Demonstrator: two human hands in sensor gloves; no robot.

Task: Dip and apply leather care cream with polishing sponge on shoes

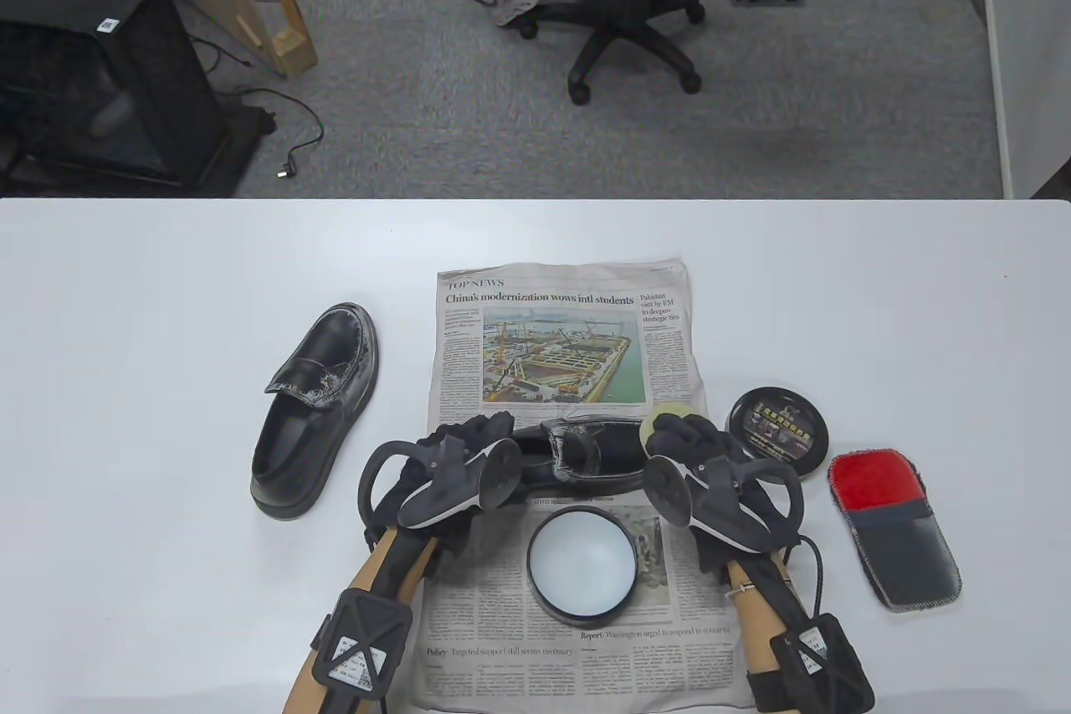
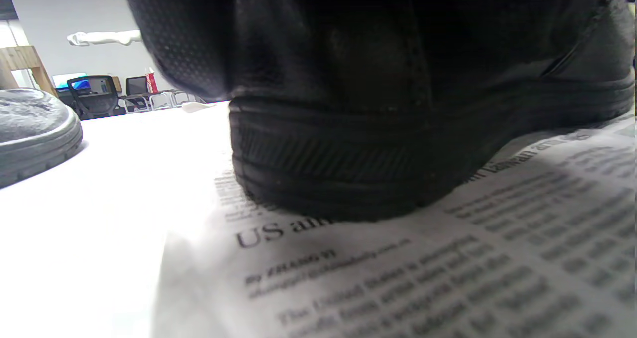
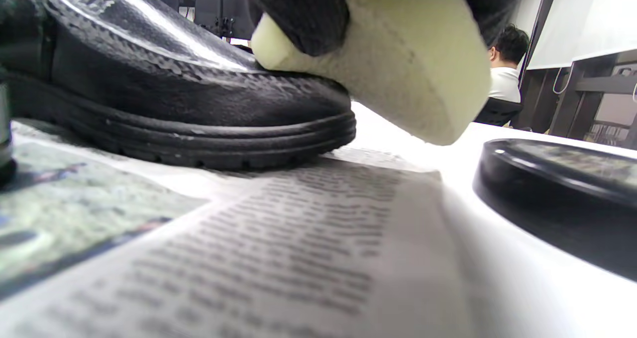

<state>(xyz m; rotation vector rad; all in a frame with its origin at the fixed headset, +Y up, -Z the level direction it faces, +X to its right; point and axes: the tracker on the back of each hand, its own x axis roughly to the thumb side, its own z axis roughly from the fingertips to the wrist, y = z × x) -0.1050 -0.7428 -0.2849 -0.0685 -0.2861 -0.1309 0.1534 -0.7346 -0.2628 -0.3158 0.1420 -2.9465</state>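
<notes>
Lying open at lower centre of the table view: cream tin (image 1: 582, 564), its pale contents facing up on the newspaper (image 1: 502, 655), probably parked there for an easy dip between strokes.

Just beyond, lying crosswise mid-frame on the paper: shoe (image 1: 577, 456), toe pointing right, apparently set so both hands can work it and smears land on print rather than tabletop (image 1: 167, 580).

Gripping the heel end from the left: left hand (image 1: 456, 454), closed over the leather, seemingly steadying it; in the left wrist view, heel sole sitting flat on the paper.

Pinching the sponge (image 3: 398, 69) at the toe: right hand (image 1: 694, 446), gloved fingers (image 3: 303, 14) curled over its top, one edge pressing on the toe cap, the rest overhanging toward the right.

Resting just right of that hand: tin lid (image 1: 778, 429); further right, a red-and-grey mitt (image 1: 891, 530), untouched.

Waiting well apart at left: second shoe (image 1: 314, 413), white streaks on its strap and toe.

Nothing blocking the toe; the open tin near the wrists looking like the one thing to knock.
</notes>
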